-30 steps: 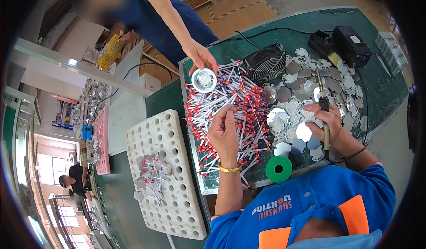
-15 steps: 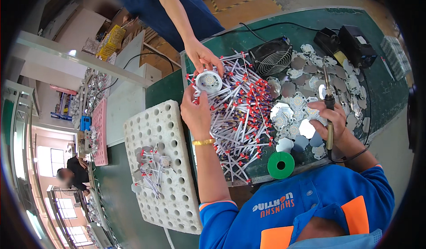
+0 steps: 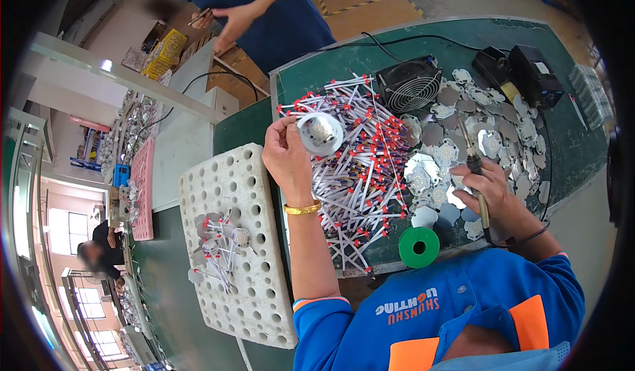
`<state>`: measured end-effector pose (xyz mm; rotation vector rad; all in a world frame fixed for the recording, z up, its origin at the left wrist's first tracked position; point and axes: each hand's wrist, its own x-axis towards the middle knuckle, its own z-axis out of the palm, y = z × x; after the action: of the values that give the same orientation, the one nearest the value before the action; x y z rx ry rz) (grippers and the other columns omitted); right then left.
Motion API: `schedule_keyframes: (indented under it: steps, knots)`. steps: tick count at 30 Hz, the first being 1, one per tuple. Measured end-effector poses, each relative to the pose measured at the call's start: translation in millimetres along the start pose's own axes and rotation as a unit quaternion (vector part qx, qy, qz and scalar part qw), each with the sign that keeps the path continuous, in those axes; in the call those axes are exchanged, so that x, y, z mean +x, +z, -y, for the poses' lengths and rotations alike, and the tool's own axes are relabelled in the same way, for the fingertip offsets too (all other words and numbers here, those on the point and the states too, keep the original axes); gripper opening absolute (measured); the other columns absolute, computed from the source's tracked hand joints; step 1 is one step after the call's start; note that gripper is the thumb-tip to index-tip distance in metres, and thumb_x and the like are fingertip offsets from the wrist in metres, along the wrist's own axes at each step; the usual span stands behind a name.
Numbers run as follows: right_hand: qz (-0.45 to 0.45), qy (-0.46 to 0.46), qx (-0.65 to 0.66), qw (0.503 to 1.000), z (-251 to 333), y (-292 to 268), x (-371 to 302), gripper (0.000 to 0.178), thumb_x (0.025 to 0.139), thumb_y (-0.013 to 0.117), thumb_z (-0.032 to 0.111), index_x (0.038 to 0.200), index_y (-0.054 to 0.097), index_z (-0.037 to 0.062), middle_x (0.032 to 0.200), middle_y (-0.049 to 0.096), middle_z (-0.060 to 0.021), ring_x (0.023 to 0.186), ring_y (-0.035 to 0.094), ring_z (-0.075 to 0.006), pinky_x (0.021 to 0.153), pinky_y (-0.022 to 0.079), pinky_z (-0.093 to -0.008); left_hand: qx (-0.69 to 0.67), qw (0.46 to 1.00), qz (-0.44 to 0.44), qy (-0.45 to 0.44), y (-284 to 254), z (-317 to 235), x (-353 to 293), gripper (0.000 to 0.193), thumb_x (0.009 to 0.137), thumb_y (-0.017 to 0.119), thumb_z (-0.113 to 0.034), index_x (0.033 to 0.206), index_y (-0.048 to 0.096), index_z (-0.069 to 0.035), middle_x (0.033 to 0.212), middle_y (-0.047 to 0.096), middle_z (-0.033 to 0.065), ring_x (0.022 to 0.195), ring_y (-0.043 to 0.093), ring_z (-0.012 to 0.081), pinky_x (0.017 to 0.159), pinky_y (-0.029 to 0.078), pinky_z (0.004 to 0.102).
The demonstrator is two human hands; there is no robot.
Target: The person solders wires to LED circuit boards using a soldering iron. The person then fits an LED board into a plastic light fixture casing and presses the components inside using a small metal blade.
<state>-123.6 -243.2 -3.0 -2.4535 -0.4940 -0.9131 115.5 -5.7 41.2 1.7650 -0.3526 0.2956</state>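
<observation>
My left hand (image 3: 286,156) pinches the rim of a round white lamp housing (image 3: 320,133), with what looks like an LED board inside. The housing is over a heap of white wire leads with red ends (image 3: 360,192). In my right hand (image 3: 495,187) is a soldering iron (image 3: 475,163), its tip pointing away from me, apart from the housing. Beneath the iron spread many LED boards and silvery metal plates (image 3: 489,143). A green spool (image 3: 419,247) sits at the near table edge between my arms.
A black fan (image 3: 411,90) and a black soldering station (image 3: 534,73) stand at the back. To the left, a white perforated foam board (image 3: 254,166) carries a few wired boards. Across the table, a co-worker's hand (image 3: 237,24) holds a thin tool. The iron's cable curves by my right forearm.
The co-worker's hand has let go of the lamp housing and drawn back to the far left. My left hand now holds it alone, tilted. The iron has shifted slightly left.
</observation>
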Motion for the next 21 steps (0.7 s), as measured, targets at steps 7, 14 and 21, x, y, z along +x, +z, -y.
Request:
schedule_keyframes:
  steps: [7, 14, 21]
  knots:
    - [0.020, -0.011, -0.007, 1.000, -0.6, 1.1, 2.2, 0.042, 0.063, 0.078, 0.010, 0.091, 0.047, 0.0064, 0.095, 0.066, -0.0135, 0.068, 0.061, -0.0285, 0.059, 0.047, -0.0373, 0.084, 0.996, -0.016, 0.039, -2.8, -1.2, -22.4, 0.014, 0.091, 0.049, -0.007, 0.096, 0.059, 0.002, 0.088, 0.061, 0.0045, 0.078, 0.055, 0.0102, 0.070, 0.045, 0.0238]
    - [-0.025, 0.004, -0.006, 1.000, 6.2, -0.3, 21.0, 0.042, 0.065, 0.076, 0.008, 0.094, 0.046, 0.0058, 0.095, 0.066, -0.0150, 0.068, 0.062, -0.0297, 0.062, 0.049, -0.0380, -0.026, 0.999, -0.019, 0.026, -0.1, -44.0, -42.8, 0.017, 0.093, 0.046, -0.006, 0.103, 0.056, 0.004, 0.094, 0.059, 0.0056, 0.080, 0.054, 0.0086, 0.073, 0.044, 0.0227]
    - [-0.086, -0.046, 0.058, 0.994, 33.4, 2.6, 82.1, 0.037, 0.070, 0.073, 0.005, 0.096, 0.047, 0.0048, 0.094, 0.066, -0.0164, 0.070, 0.065, -0.0278, 0.062, 0.052, -0.0343, -0.141, 0.989, 0.022, -0.024, -5.6, -67.4, -70.0, 0.020, 0.094, 0.047, -0.009, 0.107, 0.055, 0.004, 0.098, 0.059, 0.0047, 0.084, 0.053, 0.0076, 0.075, 0.043, 0.0213]
